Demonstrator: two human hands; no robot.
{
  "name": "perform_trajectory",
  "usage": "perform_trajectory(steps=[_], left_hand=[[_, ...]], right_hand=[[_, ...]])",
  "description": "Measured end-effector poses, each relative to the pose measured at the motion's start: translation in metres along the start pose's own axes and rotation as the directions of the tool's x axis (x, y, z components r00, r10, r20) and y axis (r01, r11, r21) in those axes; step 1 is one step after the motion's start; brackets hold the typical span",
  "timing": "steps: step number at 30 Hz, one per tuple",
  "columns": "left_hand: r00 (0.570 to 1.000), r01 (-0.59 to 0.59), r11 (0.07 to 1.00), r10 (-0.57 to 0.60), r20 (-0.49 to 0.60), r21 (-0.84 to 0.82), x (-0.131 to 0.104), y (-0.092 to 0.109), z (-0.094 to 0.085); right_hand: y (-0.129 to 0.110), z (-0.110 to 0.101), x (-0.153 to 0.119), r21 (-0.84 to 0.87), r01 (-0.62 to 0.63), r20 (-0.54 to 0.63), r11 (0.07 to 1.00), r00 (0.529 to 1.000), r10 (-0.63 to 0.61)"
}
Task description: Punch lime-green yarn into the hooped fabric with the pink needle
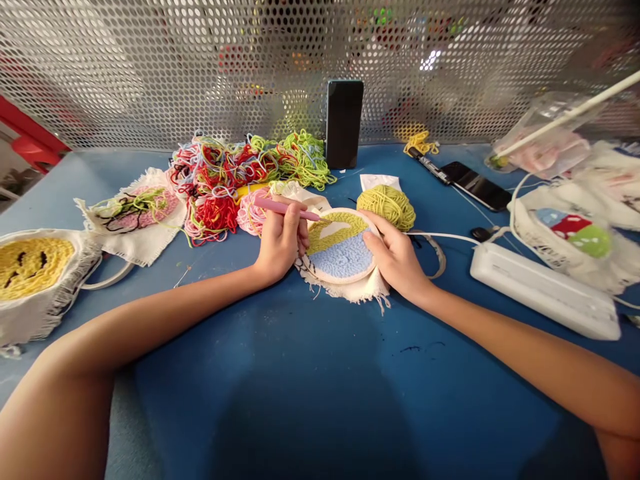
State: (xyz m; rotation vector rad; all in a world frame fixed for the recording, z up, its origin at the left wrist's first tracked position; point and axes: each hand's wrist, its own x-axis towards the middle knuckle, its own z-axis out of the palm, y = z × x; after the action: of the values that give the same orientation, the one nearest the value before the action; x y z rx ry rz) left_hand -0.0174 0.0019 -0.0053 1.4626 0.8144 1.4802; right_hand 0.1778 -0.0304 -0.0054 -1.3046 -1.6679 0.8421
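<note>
My left hand [281,241] grips a pink punch needle [285,208], its tip resting on the upper edge of a round embroidery hoop [341,248]. The hoop's cloth carries a light blue stitched area with an olive-green band above it. My right hand [395,257] steadies the hoop's right rim, fingers lying on the cloth. An olive-green ball of yarn [387,204] sits just behind the hoop on the blue table [310,373].
A tangle of red, green and pink yarn [235,175] lies behind my left hand. A dark phone [344,124] stands against the perforated wall. Stitched cloth pieces [35,267] lie far left. A white power strip [543,288], another phone [475,185] and bagged items sit right.
</note>
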Motion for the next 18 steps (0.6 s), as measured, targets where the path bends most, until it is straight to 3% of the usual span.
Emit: perform_trajectory(steps=[18], left_hand=[[1.0, -0.024, 0.999, 0.023, -0.011, -0.049, -0.0014, 0.0005, -0.0012]], right_hand=[[0.0009, 0.0006, 0.0015, -0.058, 0.023, -0.04, 0.998, 0.999, -0.026]])
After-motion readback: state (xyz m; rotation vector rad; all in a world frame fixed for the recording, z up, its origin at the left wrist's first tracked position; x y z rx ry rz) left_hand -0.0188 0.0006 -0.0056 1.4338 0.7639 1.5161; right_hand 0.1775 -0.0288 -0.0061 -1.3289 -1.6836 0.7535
